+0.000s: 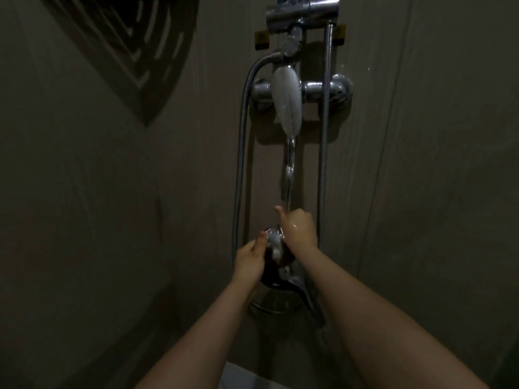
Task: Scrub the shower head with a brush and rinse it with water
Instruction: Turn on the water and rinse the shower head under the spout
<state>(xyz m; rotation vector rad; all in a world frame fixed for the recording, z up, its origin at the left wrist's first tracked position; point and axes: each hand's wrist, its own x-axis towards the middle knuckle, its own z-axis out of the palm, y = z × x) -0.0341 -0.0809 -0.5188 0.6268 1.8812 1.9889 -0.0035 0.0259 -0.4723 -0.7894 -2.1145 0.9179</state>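
Step in hand, as judged: rinsing. A stream of water [289, 175] falls from the spout of the lever [287, 101] on the wall mixer [325, 89] and lands on a shiny wet object [273, 238] held between both hands. That object reads as the shower head, though the dim light does not confirm it. A dark item with pale patches [276, 255] sits just below it, between the hands; it may be the brush, but this cannot be told.

Left hand [250, 258]: fingers curled at the left side of the object, thumb up against its edge, gripping it. Right hand [299, 230]: curled on the right side of the object, thumb raised into the falling water; the skin is wet.

Next move, as judged: turn the object under the stream so that every face is flushed, keeping a firm grip, since wet chrome is slippery. Then close the lever.

Surroundings: a dim shower corner with plain beige wall panels [421, 192]. A metal hose [241, 164] loops down the left side of the mixer; a second hose [324, 136] runs straight down the right side. A slide-bar bracket [303, 11] sits above. A wire basket [276, 304] hangs on the wall below the hands. A shadowed grille pattern [134, 46] shows at upper left.
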